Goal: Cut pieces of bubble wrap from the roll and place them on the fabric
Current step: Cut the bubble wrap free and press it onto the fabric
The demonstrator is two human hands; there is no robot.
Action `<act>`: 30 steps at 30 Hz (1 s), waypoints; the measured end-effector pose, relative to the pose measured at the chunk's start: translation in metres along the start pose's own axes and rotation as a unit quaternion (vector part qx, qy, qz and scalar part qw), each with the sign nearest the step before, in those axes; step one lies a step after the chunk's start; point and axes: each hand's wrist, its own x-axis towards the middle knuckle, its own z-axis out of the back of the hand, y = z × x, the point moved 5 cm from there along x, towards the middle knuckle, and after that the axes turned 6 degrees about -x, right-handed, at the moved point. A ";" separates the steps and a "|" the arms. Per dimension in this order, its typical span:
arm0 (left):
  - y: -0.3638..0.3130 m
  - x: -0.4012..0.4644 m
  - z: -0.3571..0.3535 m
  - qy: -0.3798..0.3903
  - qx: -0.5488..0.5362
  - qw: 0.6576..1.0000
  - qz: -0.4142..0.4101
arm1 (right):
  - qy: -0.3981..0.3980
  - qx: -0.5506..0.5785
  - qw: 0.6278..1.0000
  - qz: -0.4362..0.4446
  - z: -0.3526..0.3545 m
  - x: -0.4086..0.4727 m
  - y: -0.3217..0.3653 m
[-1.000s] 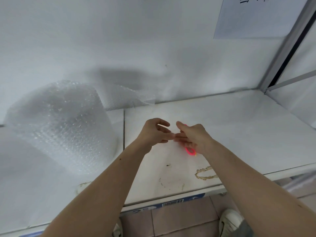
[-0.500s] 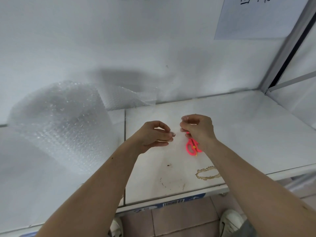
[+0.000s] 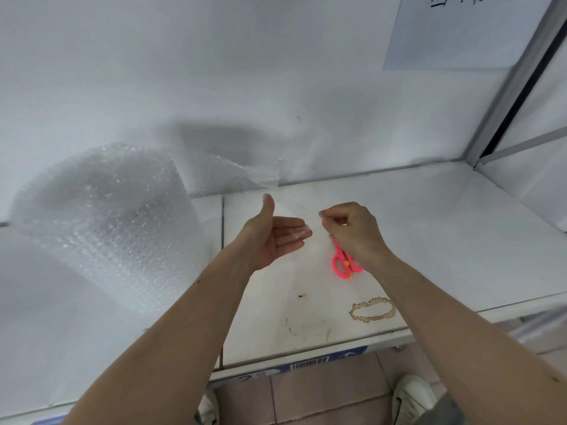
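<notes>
Left hand (image 3: 273,237) was open, palm up, thumb raised, fingers straight. Right hand (image 3: 352,231) was curled, fingertips pinched; what it pinched, cannot tell. Bubble wrap roll (image 3: 104,222) stood on bench (image 3: 429,240), left of hands. Pink scissors (image 3: 345,263) lay under right hand on bench.

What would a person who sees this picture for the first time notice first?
Probably the pink scissors, lying on the white table partly under the right hand. Next, the big bubble wrap roll standing at the left, and the left hand held open, thumb up, in the middle.
</notes>
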 end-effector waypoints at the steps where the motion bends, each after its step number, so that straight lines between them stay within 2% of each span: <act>1: 0.000 0.001 0.001 -0.002 0.002 1.000 0.000 | 0.001 -0.003 1.000 -0.001 0.000 0.000 0.000; 10: -0.002 0.001 0.003 0.000 0.066 0.996 -0.055 | 0.005 0.013 1.000 -0.018 -0.003 0.000 -0.002; 13: -0.002 0.001 0.004 0.000 0.069 0.995 -0.075 | 0.020 0.085 0.994 -0.065 -0.003 0.001 -0.006; 18: -0.005 -0.002 0.001 0.011 0.097 0.989 -0.109 | 0.040 0.235 0.964 -0.118 -0.006 0.002 -0.011; 23: -0.005 -0.004 -0.002 0.007 0.123 0.985 -0.121 | 0.033 0.223 0.969 -0.103 -0.003 0.001 -0.013; 30: -0.004 -0.001 -0.002 -0.004 0.163 0.978 -0.127 | 0.037 0.234 0.963 -0.126 -0.002 0.000 -0.010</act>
